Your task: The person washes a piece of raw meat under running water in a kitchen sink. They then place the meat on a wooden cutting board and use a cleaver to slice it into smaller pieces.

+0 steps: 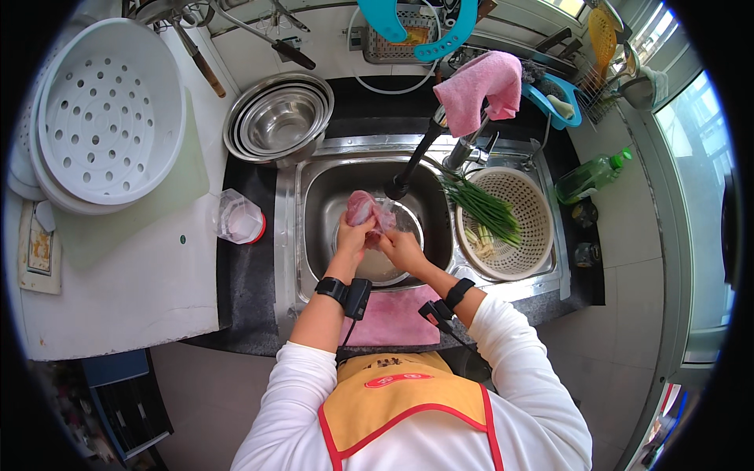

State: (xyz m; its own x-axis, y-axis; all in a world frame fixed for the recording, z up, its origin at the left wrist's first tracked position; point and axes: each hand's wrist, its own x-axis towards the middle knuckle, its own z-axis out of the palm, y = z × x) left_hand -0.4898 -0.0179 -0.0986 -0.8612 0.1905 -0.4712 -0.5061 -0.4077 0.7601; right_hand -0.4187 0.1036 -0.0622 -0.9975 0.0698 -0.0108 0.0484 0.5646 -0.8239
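Over the stainless steel sink (321, 206), my left hand (353, 235) grips a piece of raw meat (360, 209). My right hand (402, 250) holds a clear plastic bag (386, 216) that clings to the right side of the meat. Below both hands, a round metal bowl (380, 271) with cloudy liquid stands in the basin. The black faucet spout (396, 187) ends just above and to the right of the meat; whether water runs from it I cannot tell. Parts of the meat are hidden by my fingers and the bag.
Right of the basin, a beige colander (530, 247) holds green onions (486, 206). Nested metal bowls (283, 123) and a clear jar (238, 218) stand to the left, beyond them white perforated baskets (112, 118). A pink cloth (480, 88) hangs over the faucet; another pink cloth (394, 321) lies on the front edge.
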